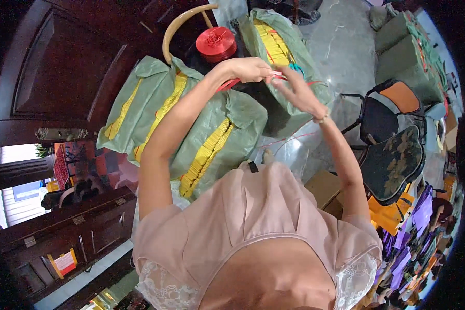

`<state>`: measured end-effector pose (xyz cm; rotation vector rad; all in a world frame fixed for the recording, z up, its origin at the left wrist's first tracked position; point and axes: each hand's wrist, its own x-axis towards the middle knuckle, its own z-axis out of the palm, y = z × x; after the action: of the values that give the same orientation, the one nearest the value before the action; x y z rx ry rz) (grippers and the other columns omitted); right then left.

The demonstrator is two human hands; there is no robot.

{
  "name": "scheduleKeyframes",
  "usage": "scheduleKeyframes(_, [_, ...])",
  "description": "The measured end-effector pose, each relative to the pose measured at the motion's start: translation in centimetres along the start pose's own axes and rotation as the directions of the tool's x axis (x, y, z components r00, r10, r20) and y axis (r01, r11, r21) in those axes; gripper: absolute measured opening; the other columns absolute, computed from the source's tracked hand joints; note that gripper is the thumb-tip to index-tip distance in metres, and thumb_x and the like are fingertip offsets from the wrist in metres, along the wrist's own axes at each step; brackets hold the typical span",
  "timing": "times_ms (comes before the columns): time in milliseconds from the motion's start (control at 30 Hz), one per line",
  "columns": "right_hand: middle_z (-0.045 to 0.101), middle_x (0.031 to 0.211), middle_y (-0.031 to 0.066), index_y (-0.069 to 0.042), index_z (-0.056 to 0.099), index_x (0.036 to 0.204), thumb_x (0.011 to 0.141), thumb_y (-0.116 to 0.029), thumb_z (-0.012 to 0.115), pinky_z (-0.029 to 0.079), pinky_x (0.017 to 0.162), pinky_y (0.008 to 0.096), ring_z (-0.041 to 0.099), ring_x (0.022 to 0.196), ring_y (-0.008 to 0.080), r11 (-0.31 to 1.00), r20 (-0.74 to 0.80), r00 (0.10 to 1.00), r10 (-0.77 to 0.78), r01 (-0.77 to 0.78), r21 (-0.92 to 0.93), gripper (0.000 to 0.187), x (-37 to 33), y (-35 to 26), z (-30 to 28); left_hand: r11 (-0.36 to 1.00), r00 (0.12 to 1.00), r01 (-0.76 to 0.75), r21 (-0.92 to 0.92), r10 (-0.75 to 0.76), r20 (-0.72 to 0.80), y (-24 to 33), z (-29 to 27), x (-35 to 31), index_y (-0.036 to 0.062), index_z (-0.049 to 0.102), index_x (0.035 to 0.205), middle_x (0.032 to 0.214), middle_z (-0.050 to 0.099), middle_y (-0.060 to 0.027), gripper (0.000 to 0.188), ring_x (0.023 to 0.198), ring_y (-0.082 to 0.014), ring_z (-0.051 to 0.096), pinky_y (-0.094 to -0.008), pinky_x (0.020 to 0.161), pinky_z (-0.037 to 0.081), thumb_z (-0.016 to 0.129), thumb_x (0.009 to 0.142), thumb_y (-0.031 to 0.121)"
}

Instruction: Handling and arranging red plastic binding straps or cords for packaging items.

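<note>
Both my hands meet above the green sacks, their fingertips almost touching. My left hand [249, 70] is closed, with a red plastic twine [228, 84] showing beneath it. My right hand [297, 91] reaches in from the right, its fingertips pinched at the twine beside the left fingers. A loose red end sticks out past the right hand, and a thin strand trails below. Just behind the right hand is a small teal object [296, 68], partly hidden. A green woven sack [250, 111] with a row of yellow bundles stands beneath my hands.
A red twine spool [216, 45] sits on a chair with a curved wooden back [171, 32]. More green sacks [149, 95] stand at the left and a far sack [299, 31] beyond. A black chair [382, 111], a cardboard box [323, 188] and purple packages [422, 209] lie right.
</note>
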<state>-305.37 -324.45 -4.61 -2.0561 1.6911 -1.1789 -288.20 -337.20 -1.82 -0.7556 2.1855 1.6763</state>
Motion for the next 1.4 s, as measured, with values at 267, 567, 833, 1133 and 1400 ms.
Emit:
scheduleKeyframes(267, [0.055, 0.069, 0.0185, -0.002, 0.050, 0.081, 0.091, -0.023, 0.041, 0.042, 0.061, 0.0400, 0.056, 0.068, 0.0347, 0.979, 0.193, 0.966, 0.172, -0.189, 0.073, 0.025, 0.5, 1.6, -0.2, 0.999, 0.998, 0.020, -0.036, -0.022, -0.065, -2.1, -2.2, -5.5, 0.0054, 0.052, 0.080, 0.049, 0.030, 0.0064, 0.031, 0.040, -0.0050, 0.030, -0.0216, 0.037, 0.028, 0.039, 0.093, 0.030])
scheduleKeyframes(567, [0.057, 0.097, 0.0170, -0.005, 0.052, 0.097, 0.087, -0.024, 0.048, 0.043, 0.075, 0.0396, 0.054, 0.091, 0.0334, 0.964, 0.369, 0.919, 0.136, -0.036, -0.265, 0.022, -0.4, 5.4, 2.3, 0.998, 0.978, 0.051, 0.027, -0.044, -0.203, -3.8, -3.5, -5.3, 0.0053, 0.054, 0.074, 0.052, 0.035, 0.0055, 0.031, 0.045, -0.0064, 0.033, -0.0247, 0.041, 0.029, 0.043, 0.090, 0.030])
scheduleKeyframes(833, [0.056, 0.095, 0.0180, -0.003, 0.047, 0.107, 0.089, -0.024, 0.047, 0.042, 0.075, 0.0396, 0.055, 0.087, 0.0324, 0.987, 0.061, 0.990, -0.129, 0.122, 0.108, 0.027, 3.8, -2.3, 5.5, 0.896, 0.954, 0.121, 0.428, 0.014, -0.300, 0.0, -3.5, -3.1, 0.0037, 0.059, 0.072, 0.065, 0.055, -0.0058, 0.036, 0.063, -0.0150, 0.051, -0.0314, 0.060, 0.040, 0.044, 0.088, 0.032])
scheduleKeyframes(1133, [0.054, 0.067, 0.0084, -0.004, 0.051, 0.084, 0.093, -0.020, 0.037, 0.045, 0.060, 0.0309, 0.055, 0.063, 0.0167, 0.921, 0.007, 0.985, 0.173, -0.164, 0.353, 0.024, 4.1, -1.0, 7.1, 0.992, 0.850, -0.099, 0.075, 0.124, -0.512, 0.6, -3.4, -5.1, 0.0024, 0.060, 0.080, 0.066, 0.056, -0.0017, 0.026, 0.062, -0.0076, 0.051, -0.0228, 0.057, 0.042, 0.053, 0.087, 0.026])
scheduleKeyframes(1400, [0.058, 0.099, 0.0065, -0.002, 0.049, 0.102, 0.096, -0.026, 0.033, 0.043, 0.083, 0.0297, 0.056, 0.094, 0.0149, 0.364, 0.011, 0.921, 0.389, -0.164, 0.917, 0.029, 7.1, -3.4, 10.0, 0.878, 0.551, -0.466, -0.111, 0.190, -0.813, 1.3, -1.2, -1.0, -0.0001, 0.060, 0.083, 0.070, 0.060, -0.0029, 0.015, 0.064, -0.0076, 0.054, -0.0232, 0.059, 0.045, 0.058, 0.084, 0.014])
